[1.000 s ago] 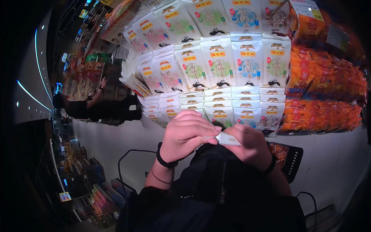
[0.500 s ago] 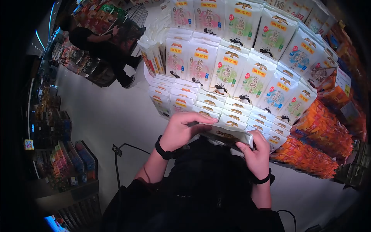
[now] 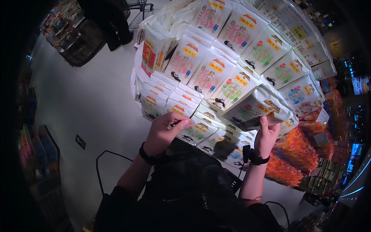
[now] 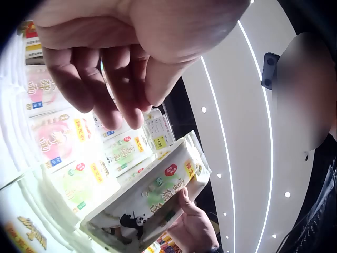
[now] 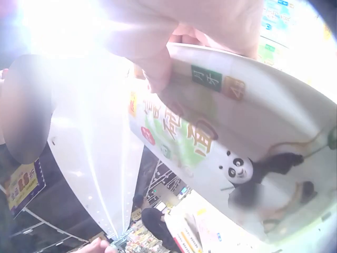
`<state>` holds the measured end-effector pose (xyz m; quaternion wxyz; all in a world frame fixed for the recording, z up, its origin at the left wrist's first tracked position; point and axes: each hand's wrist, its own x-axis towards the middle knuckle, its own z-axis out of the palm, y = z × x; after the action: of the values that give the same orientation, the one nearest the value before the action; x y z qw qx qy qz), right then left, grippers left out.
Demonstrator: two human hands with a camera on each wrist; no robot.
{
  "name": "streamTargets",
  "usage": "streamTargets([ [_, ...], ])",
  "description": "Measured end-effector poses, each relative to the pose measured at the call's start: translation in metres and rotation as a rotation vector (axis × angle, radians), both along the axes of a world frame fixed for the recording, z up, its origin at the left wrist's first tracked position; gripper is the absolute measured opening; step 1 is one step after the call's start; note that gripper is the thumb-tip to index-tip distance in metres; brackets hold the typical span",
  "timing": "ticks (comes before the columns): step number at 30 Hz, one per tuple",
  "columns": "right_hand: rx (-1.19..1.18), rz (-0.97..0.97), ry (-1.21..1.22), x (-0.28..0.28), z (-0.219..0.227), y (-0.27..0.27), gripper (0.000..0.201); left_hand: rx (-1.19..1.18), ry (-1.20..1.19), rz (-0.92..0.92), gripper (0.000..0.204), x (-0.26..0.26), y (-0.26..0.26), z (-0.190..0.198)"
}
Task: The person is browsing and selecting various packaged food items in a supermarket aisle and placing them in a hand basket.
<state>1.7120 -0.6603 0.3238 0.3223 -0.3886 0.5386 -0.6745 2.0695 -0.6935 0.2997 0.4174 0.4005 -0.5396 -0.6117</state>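
Observation:
My right hand (image 3: 266, 135) grips a white noodle packet (image 3: 253, 110) by its end, thumb on the printed face, fingers behind it. In the left wrist view the packet (image 4: 152, 197) shows green print and a panda, tilted in front of the stacked packets. The right wrist view shows the packet (image 5: 210, 132) close up, the thumb pressing on it. My left hand (image 3: 165, 129) is off the packet, to its left, with nothing seen in it; its fingers (image 4: 84, 79) are loosely bent.
Rows of white packets (image 3: 216, 73) in pink, green and blue prints fill the rounded display ahead. Orange bags (image 3: 297, 150) lie at its right. A dark-clothed person (image 3: 110, 23) stands at the upper left near a shopping cart (image 3: 137, 5). Grey floor (image 3: 96, 96) spreads on the left.
The packet has moved from between both hands up and to the right, now in the right hand alone. The left hand has let go of it. The view has turned across the display.

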Motion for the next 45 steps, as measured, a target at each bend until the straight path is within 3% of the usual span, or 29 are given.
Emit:
streamTargets([
  [2, -0.082, -0.043, -0.024, -0.001, -0.006, -0.034, 0.042, -0.033, -0.017, -0.037, 0.013, 0.015, 0.0, -0.014],
  [7, -0.108, 0.003, -0.13, -0.009, -0.059, -0.096, 0.042, 0.192, 0.03, -0.159, 0.019, 0.037, -0.006, -0.015],
  [11, -0.018, -0.021, -0.145, 0.005, -0.106, -0.101, 0.039, 0.237, 0.095, -0.192, 0.019, 0.048, -0.013, -0.022],
  [14, 0.177, -0.053, -0.012, 0.007, -0.14, -0.09, 0.035, 0.224, 0.088, -0.2, 0.019, 0.059, -0.021, -0.027],
  [20, 0.34, -0.171, 0.38, 0.02, -0.12, -0.092, 0.036, 0.118, 0.048, -0.235, 0.019, 0.065, -0.035, -0.028],
  [23, 0.569, -0.213, 0.571, 0.024, -0.105, -0.086, 0.037, 0.125, 0.069, -0.282, 0.019, 0.058, -0.041, -0.025],
  [27, 0.484, -0.289, 0.737, 0.02, -0.112, -0.086, 0.039, 0.141, 0.017, -0.391, 0.019, 0.044, -0.045, -0.021],
  [28, 0.618, -0.279, 0.78, 0.026, -0.099, -0.086, 0.039, 0.105, -0.021, -0.415, 0.02, 0.038, -0.046, -0.023],
  [30, 0.62, -0.213, 0.83, 0.017, -0.111, -0.078, 0.039, 0.034, -0.097, -0.462, 0.021, 0.021, -0.054, -0.027],
  [32, 0.634, -0.136, 0.867, 0.011, -0.12, -0.067, 0.042, -0.298, -0.283, -0.477, 0.022, -0.005, -0.071, -0.018],
  [35, 0.73, -0.024, 1.003, 0.012, -0.128, -0.045, 0.045, -0.65, -0.369, -0.425, 0.028, -0.06, -0.095, -0.046],
  [37, 0.662, -0.021, 1.143, 0.02, -0.133, -0.031, 0.042, -0.816, -0.468, -0.389, 0.033, -0.09, -0.102, -0.067],
  [40, 0.541, -0.049, 1.194, 0.023, -0.139, -0.017, 0.033, -0.855, -0.769, -0.519, 0.041, -0.115, -0.098, -0.095],
  [45, 0.484, -0.188, 1.219, 0.049, -0.127, 0.014, 0.023, -0.946, -0.765, -0.441, 0.046, -0.116, -0.074, -0.101],
])
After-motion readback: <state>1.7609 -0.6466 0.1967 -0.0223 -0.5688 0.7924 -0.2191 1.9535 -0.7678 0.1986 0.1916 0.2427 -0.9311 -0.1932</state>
